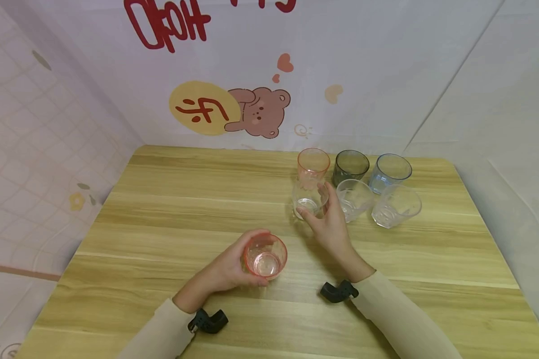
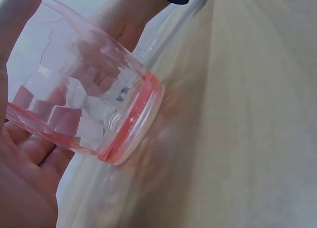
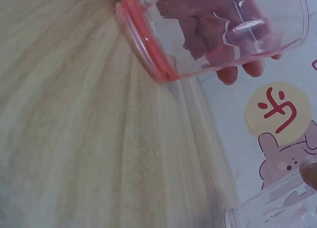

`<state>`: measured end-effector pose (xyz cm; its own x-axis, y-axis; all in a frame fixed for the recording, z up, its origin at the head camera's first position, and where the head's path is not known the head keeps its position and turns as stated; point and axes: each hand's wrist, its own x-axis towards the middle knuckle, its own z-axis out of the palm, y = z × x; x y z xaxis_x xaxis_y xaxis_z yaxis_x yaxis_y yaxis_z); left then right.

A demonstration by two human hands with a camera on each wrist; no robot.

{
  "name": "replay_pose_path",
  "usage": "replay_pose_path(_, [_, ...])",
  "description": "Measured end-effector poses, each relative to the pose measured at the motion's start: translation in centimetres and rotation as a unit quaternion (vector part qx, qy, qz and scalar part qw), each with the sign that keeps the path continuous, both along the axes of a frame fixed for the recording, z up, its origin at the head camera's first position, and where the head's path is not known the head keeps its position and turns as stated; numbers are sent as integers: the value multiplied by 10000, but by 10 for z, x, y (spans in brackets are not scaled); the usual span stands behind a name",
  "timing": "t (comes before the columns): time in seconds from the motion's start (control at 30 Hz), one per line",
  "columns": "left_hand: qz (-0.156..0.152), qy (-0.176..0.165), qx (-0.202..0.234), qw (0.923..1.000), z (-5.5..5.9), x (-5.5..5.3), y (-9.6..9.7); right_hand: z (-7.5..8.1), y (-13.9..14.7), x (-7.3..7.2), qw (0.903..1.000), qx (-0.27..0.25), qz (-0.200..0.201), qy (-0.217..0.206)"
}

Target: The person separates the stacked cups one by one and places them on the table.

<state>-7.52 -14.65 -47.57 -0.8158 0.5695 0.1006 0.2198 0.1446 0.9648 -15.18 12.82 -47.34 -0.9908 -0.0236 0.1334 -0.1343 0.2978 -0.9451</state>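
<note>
My left hand [image 1: 228, 265] grips a pink-tinted drinking glass [image 1: 266, 255] from its left side, with the fingers behind it and the thumb in front. The left wrist view shows this pink glass [image 2: 81, 107] with its thick red base close over the tabletop. Farther forward and to the right, my right hand [image 1: 333, 227] holds a clear glass [image 1: 306, 197] between thumb and fingers. That glass stands at the left end of the front row. Only part of the clear glass [image 3: 277, 203] shows in the right wrist view, below a fingertip.
Behind the clear glass stand another pink glass [image 1: 313, 162], a dark grey glass [image 1: 351, 167] and a blue glass [image 1: 388, 172]. Two more clear glasses, one in the middle [image 1: 354, 199] and one on the right [image 1: 397, 204], stand beside my right hand. A printed sheet [image 1: 364, 65] hangs behind the wooden table [image 1: 184, 199].
</note>
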Motion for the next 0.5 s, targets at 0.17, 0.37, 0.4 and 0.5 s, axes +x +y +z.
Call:
replay_pose_path(0.17, [165, 24, 34, 9999, 3, -8, -1, 0, 0, -1, 10000, -44, -15, 57])
replay_pose_path(0.37, [462, 21, -41, 9989, 4, -19, -3, 1, -1, 0, 10000, 39, 19, -11])
replay_pose_path(0.4, [505, 65, -73, 9987, 5, -21, -3, 1, -1, 0, 10000, 55, 17, -28])
replay_pose_path(0.5, [571, 208, -139, 9981, 6, -26, -4, 1, -1, 0, 10000, 78, 10, -52])
